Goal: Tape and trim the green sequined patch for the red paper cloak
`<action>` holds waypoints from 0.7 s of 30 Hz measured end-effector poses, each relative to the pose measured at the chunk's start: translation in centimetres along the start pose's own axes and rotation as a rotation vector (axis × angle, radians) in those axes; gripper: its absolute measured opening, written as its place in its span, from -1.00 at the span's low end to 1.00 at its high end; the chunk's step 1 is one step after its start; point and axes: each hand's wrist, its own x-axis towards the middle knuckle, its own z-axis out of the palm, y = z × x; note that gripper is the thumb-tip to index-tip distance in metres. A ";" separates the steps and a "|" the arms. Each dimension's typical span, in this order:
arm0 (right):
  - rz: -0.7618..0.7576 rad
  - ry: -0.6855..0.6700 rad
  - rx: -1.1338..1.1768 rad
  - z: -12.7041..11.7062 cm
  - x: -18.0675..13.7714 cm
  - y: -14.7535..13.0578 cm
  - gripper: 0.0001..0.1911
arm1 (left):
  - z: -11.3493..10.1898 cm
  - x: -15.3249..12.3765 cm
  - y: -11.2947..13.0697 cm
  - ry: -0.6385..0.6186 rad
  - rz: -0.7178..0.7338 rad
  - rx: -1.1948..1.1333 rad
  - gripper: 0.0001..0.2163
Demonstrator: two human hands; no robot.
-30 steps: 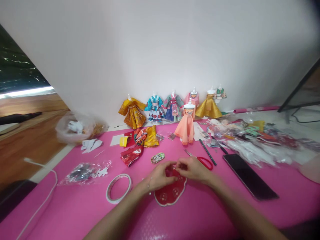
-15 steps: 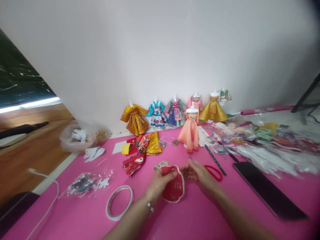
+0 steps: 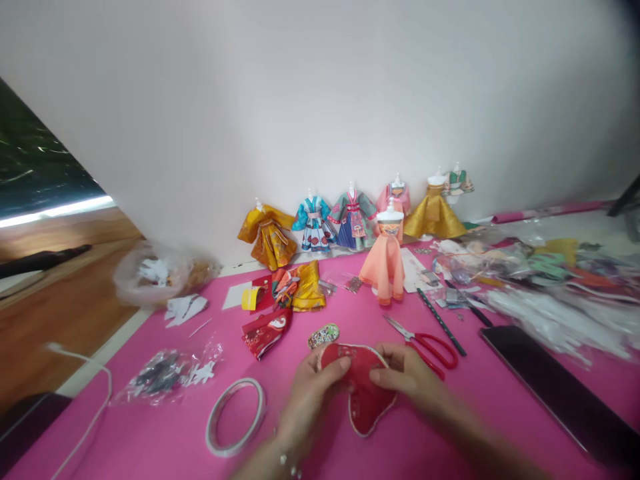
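Head view: red cloth piece is off the table and in both hands, right in front of me. Left hand pinches its left end, thumb on top; right hand pinches the upper right edge, thumb on top. The tips under the cloth are hidden.

Progress, my read: the pale trim already runs along the edges I can see, so the piece looks well along; whether any stretch is bare or loose, can't tell, since the cloth is bent and the fingers cover parts. It isn't on any stand. Scissors lie just beyond the right hand, not in use. A folded red cloth lies apart, near an oval patterned case.

Surface: pink table, busy. Tape roll lies to the left of the hands; bag of small parts further left. To the right, pencil beside the scissors, then a dark phone, with a blurry pile of plastic bags behind.

Room: plain pale wall at the back. Small dresses on stands line up along it, orange dress standing in front. Brown wooden surface at far left.
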 end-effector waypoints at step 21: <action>0.154 -0.091 -0.037 0.4 -0.9 0.6 -0.43 | -2.5 -1.9 -3.4 0.015 -0.106 -0.057 -0.64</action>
